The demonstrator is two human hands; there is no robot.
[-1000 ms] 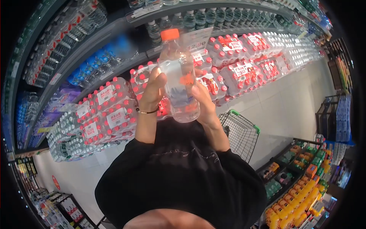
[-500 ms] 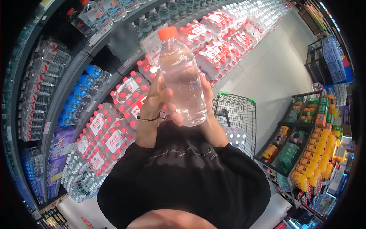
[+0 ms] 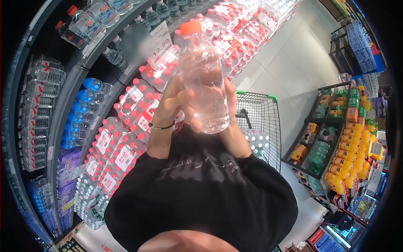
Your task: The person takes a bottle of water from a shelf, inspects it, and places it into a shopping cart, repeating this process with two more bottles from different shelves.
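So, starting well off to the left of the fingers (image 3: 195, 124), there's a shelf row of clear water bottles with blue caps (image 3: 85, 95), then, closer in, shrink-wrapped packs of red-capped water bottles (image 3: 126, 154) stacked just past the left wrist, which has a dark bracelet (image 3: 161, 127) on it. Up and left of the hands there's a 12.90 price sign (image 3: 161, 47). Next is the left hand (image 3: 173, 101), curled around the lower left side of a clear plastic bottle (image 3: 205, 84) with an orange-red cap (image 3: 190, 27). The bottle sits right between both hands, long axis close to upright in view, cap up and leaning a bit left, base down by the left fingertips. That hand is more in front of it. The right hand (image 3: 230, 96) is against the right edge, mostly hidden behind the plastic, so can't tell how far its fingers close. Right of that hand is a wire shopping cart (image 3: 275, 122), its near end cut off by the sleeve, then orange drink bottles (image 3: 342, 164) far right. Can't make out any label on the held bottle, and a blurry grey smudge covers part of the shelf beside the sign.
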